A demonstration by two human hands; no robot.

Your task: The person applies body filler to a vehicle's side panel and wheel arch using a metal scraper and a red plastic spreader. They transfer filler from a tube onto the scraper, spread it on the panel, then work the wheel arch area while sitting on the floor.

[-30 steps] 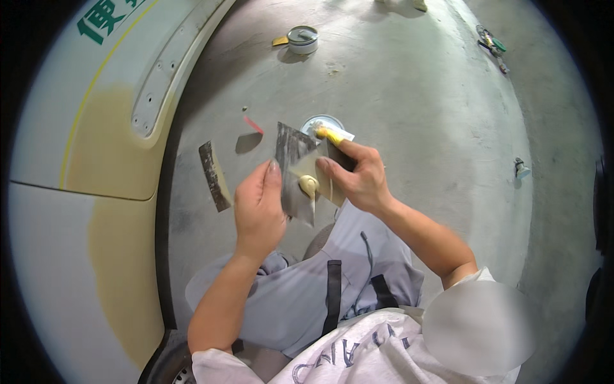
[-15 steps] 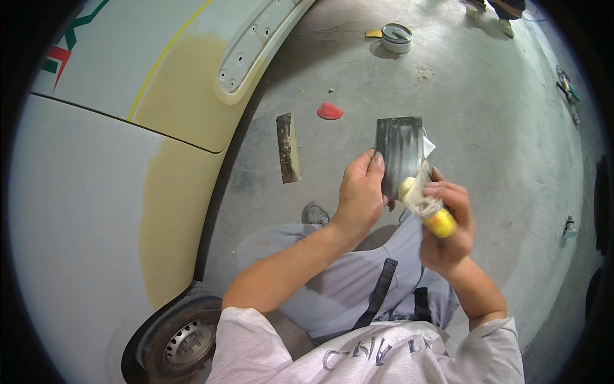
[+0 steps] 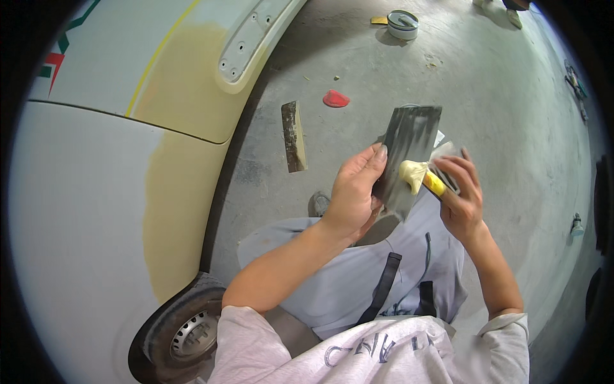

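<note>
Gripping a dark board (image 3: 409, 150) by its lower left edge, left hand (image 3: 354, 192), fingers curled shut, thumb on its face. Closed around a yellow-handled spreader (image 3: 435, 182), right hand (image 3: 462, 198) at 3 o'clock of the board, blade carrying pale putty (image 3: 411, 174) against the board's face. On the floor at 10 o'clock: a sanding block (image 3: 293, 136), a red scrap (image 3: 335, 99); farther at 12 o'clock, a tin (image 3: 402, 24). Car panel (image 3: 96, 211) at 9 o'clock.
</note>
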